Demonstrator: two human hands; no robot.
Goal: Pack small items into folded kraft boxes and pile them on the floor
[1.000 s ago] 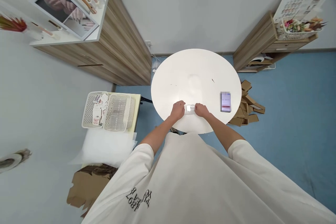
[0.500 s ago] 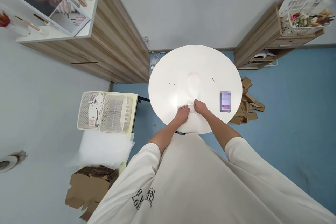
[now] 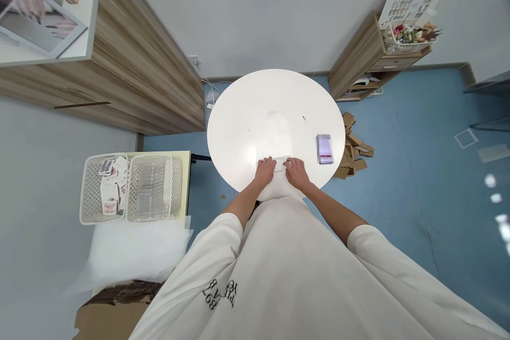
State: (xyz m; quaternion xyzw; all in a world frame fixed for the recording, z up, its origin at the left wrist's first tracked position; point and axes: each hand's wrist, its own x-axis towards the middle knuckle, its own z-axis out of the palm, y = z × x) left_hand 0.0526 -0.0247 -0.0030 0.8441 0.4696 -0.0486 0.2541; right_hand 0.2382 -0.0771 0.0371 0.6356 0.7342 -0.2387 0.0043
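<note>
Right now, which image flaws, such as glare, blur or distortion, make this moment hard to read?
Head view: glare whitens the round table near the left hand; the pale item between it and the right hand blends into the tabletop; wide-angle distortion stretches the cabinet; the phone screen is pixelated; bright spots mark the far right.

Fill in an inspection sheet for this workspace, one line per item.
Surface: round white table, small dark mark near its right side.
Things: pale wrap at the near edge; contents unclear.
Clutter: phone on the table; cardboard on the floor, right.
Hands: left hand and right hand on the wrap; grip unclear.
Cables: white cable near the wall outlet.
Surroundings: two baskets and translucent sheets, left; wood-look cabinets both sides.
</note>
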